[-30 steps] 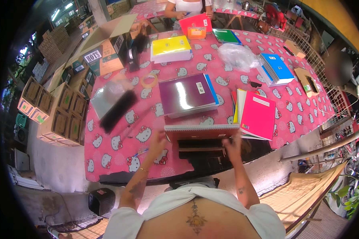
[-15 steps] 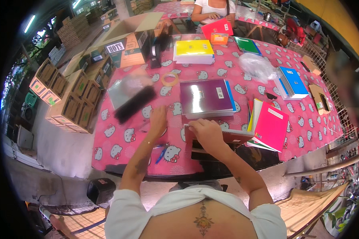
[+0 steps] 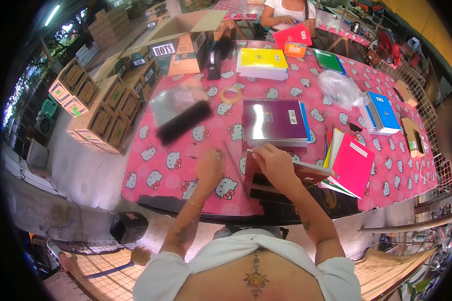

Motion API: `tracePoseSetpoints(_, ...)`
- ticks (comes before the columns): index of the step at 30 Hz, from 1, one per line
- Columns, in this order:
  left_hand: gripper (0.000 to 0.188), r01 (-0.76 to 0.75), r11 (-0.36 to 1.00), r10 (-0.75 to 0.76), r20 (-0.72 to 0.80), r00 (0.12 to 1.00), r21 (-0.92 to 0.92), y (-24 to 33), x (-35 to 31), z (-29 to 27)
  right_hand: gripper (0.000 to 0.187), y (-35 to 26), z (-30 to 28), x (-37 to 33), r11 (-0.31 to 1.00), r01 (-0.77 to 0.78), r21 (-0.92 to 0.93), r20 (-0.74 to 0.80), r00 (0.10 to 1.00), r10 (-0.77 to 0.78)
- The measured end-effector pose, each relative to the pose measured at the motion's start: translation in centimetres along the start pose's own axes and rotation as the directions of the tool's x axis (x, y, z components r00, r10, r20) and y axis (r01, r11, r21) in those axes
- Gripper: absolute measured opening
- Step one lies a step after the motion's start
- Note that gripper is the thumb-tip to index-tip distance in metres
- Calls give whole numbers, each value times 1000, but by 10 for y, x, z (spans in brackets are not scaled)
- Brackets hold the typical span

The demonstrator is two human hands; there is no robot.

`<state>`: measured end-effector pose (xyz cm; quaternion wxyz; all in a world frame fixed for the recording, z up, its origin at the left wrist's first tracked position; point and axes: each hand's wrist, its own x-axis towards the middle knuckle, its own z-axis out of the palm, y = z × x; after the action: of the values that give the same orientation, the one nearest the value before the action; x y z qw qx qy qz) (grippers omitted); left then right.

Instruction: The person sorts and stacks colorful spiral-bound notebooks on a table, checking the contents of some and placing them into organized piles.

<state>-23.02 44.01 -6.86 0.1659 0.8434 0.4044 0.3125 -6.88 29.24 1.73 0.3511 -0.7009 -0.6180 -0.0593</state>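
My right hand (image 3: 273, 163) grips the upper left corner of a brown-covered notebook (image 3: 314, 173), tilted up at the table's near edge. Left of the notebook, my left hand (image 3: 211, 168) is closed, its fingertips at a thin dark spiral binding coil (image 3: 234, 168) that runs slantwise and is blurred. A blue tool lies mostly hidden behind the left hand. Beyond the right hand lies a stack of purple-covered notebooks (image 3: 273, 120). A bundle of black coils (image 3: 184, 123) rests on a clear plastic bag (image 3: 173, 103) to the left.
A tape roll (image 3: 230, 95), a tape dispenser (image 3: 213, 65), yellow notebooks (image 3: 262, 60) and an open carton (image 3: 181, 52) stand at the back. Pink notebooks (image 3: 354, 163), blue notebooks (image 3: 381, 113) and crumpled plastic (image 3: 339, 89) lie right. Across the table, a person holds a red notebook (image 3: 292, 37).
My left hand has come nearer, over the blue tool, and a spiral coil now shows beside it. The right hand keeps its grip on the notebook. The whole view has shifted.
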Motion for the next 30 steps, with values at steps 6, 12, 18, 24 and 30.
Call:
tracePoseSetpoints(6, 41, 147, 976, -194, 344, 919, 160, -5, -2, 64, 12, -4, 4, 1, 999, 7, 35, -10, 1000, -7)
tracePoseSetpoints(12, 39, -36, 967, -70, 401, 913, 251, -14, 59, -15, 13, -1, 1, 0, 999, 34, -9, 6, 999, -34)
tracePoseSetpoints(18, 37, -206, 913, 153, 172, 973, 353, -28, 41, -11, 13, 1, 4, -1, 999, 40, 1, 15, 999, -40)
tracePoseSetpoints(24, 28, -159, 929, 216, 144, 966, -333, 67, -21, -55, 13, -1, 2, -2, 999, 50, 7, 10, 999, -50)
tracePoseSetpoints(30, 25, -206, 864, 240, 18, 970, -460, 62, -24, -41, 12, -6, -1, -3, 999, 28, 34, 26, 999, -29)
